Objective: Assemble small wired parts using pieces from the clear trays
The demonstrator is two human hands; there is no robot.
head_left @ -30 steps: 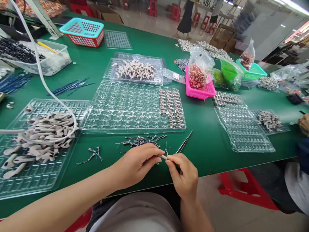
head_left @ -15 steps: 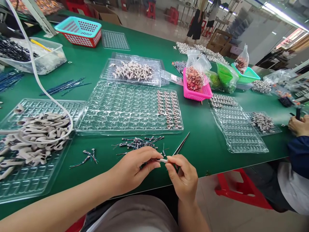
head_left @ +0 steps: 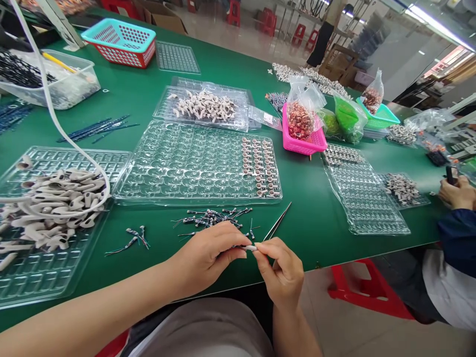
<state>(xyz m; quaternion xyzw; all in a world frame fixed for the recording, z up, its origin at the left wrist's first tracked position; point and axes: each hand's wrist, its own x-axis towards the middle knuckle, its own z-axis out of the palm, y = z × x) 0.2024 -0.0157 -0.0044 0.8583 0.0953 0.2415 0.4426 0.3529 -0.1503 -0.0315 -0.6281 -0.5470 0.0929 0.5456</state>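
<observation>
Between the fingertips of both hands is a small whitish piece [head_left: 251, 248]. My left hand [head_left: 213, 255] pinches its left end, and my right hand [head_left: 281, 267] pinches the right end. Tweezers [head_left: 278, 221] stick out beyond my right hand, which hides their rear part. Behind my left hand lies a pile of small wired parts [head_left: 213, 218], and a few more [head_left: 137, 237] lie to the left. A large clear tray [head_left: 186, 163] beyond them holds round-ended pieces [head_left: 260, 166] in its right columns.
Whitish shells [head_left: 61, 203] are heaped on a left tray under a white cable [head_left: 54, 106]. Farther back are another shell pile [head_left: 208, 106], a pink basket [head_left: 303, 145] and a turquoise basket [head_left: 122, 37]. At right, another person's hand [head_left: 459, 191] holds a dark object.
My hands keep their pinch on the whitish piece, with only slight finger movement. The view has shifted slightly. At right, the other person's hand and dark object have moved a little.
</observation>
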